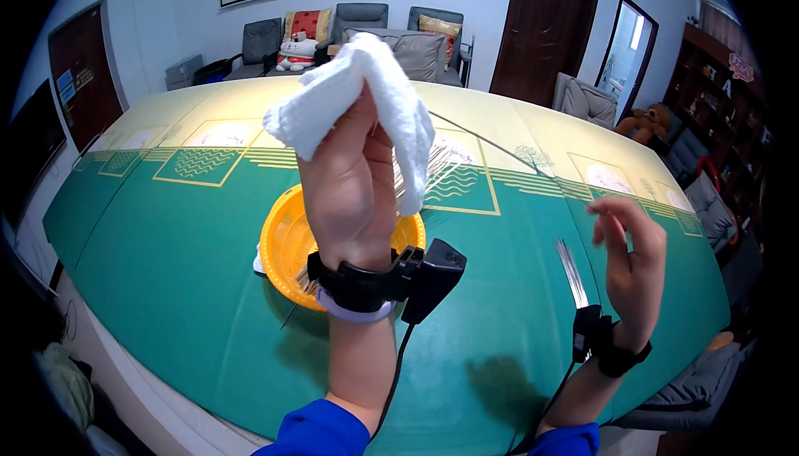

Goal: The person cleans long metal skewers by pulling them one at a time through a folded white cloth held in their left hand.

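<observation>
My left hand [349, 187] is raised in front of me, its fingers closed on a white cloth [390, 81] that drapes over them. A thin metal skewer or rod [480, 138] slants from behind the cloth down to the right. To the right, my right hand [630, 256] is held up with bent fingers, near the lower end of that rod; whether it touches anything is unclear. Behind my left forearm stands a yellow plastic basket [281, 237] with thin sticks [306, 281] in it. More thin sticks [443, 162] show behind the cloth.
A bundle of thin metal sticks [571, 275] lies on the green and cream table cover [206, 306], left of my right hand. A bit of white cloth [258, 261] shows at the basket's left side. Grey chairs [362, 16] stand beyond the table. Cables run from both wrist devices.
</observation>
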### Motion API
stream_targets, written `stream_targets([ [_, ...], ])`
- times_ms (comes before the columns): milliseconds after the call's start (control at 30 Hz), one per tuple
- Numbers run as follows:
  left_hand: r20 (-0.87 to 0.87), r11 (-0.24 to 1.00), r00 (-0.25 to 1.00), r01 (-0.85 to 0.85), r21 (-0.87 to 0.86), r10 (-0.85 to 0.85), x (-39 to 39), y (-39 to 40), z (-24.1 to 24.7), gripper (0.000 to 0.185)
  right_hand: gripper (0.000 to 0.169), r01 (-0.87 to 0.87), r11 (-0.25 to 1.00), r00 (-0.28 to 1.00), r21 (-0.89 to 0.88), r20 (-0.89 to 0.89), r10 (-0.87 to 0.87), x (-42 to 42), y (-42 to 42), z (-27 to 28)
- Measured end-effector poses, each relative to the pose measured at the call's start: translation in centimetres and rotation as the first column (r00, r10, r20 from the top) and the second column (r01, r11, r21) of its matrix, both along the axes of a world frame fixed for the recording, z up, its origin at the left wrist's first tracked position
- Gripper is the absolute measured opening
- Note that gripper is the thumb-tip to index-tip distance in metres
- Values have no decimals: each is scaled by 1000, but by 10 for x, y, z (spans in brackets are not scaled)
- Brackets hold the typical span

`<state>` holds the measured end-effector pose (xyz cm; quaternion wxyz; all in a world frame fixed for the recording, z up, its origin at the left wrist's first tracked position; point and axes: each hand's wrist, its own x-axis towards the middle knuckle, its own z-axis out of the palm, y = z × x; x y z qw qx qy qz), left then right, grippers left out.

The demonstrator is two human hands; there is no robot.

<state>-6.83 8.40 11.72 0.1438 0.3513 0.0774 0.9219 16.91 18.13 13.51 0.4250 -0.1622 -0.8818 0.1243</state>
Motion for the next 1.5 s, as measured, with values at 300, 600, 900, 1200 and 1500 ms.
stream_targets([
  [300,88,997,993,73,13,-74,-4,-9,4,18,18,47,573,986,818,-129,103,4,-91,-9],
  [600,11,1000,1000,21,11,-22,-1,-16,4,22,19,-336,636,942,695,256,218,29,-95,21],
  [900,41,996,995,85,22,-86,4,-11,4,23,21,-261,809,950,527,-8,311,10,-108,7],
  [1200,10,996,997,80,38,-80,0,-17,3,24,20,-313,798,903,515,-100,419,3,-102,-8],
  [1500,-170,957,946,287,33,-278,-20,-22,0,27,21,-34,915,980,401,-165,108,6,-47,-5],
])
